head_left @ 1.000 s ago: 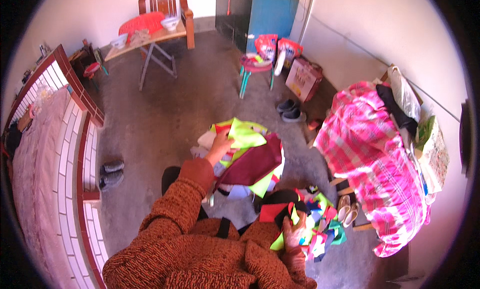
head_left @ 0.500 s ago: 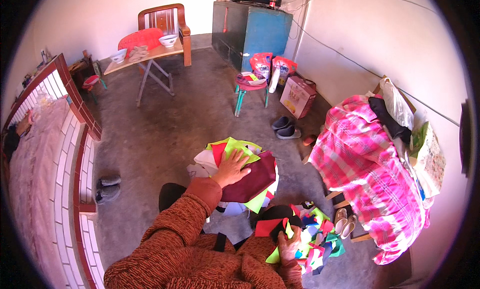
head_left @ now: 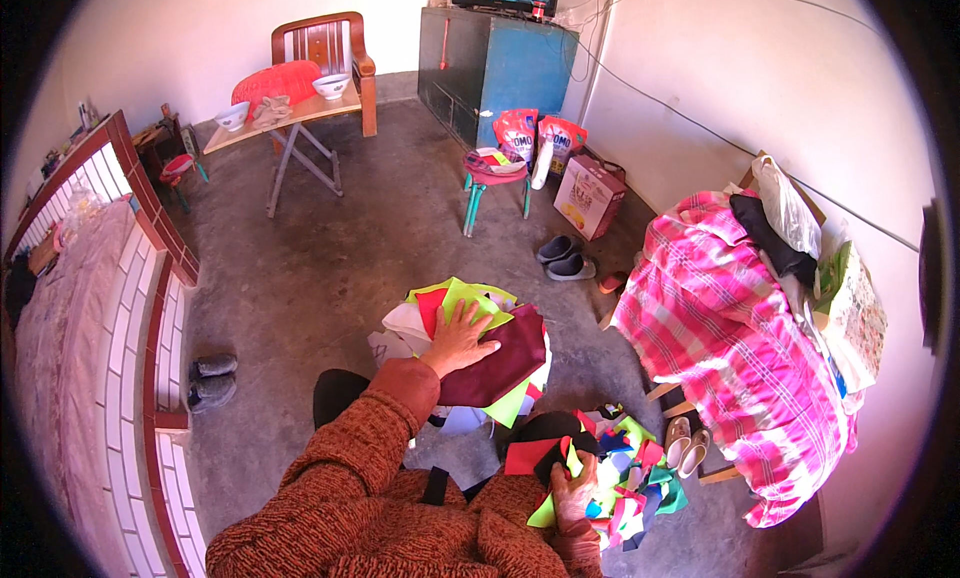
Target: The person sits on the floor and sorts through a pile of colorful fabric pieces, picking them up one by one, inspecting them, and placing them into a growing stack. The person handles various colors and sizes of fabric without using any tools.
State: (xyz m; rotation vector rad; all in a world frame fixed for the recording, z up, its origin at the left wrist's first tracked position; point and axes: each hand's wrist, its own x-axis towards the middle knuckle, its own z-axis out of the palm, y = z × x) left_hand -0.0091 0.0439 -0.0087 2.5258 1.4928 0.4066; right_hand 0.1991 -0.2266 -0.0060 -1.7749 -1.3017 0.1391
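Note:
My left hand, fingers spread, lies flat on a stack of cloth pieces. Topmost there are a yellow-green piece and a dark maroon piece, with red and white edges showing beside them. Lower right, near my lap, my right hand is closed on yellow-green and dark cloth scraps. A red scrap sits just left of its fingers. Beyond it, a heap of small multicoloured cloth scraps covers the floor. Parts of the right fingers are hidden among the scraps.
A pink checked cloth covers furniture on the right, with light shoes by its legs. Dark slippers, a carton and a small stool stand ahead. A folding table is farther left.
The view has shifted slightly, moving the room a little leftward. My left hand still rests on the stack and my right hand still grips scraps.

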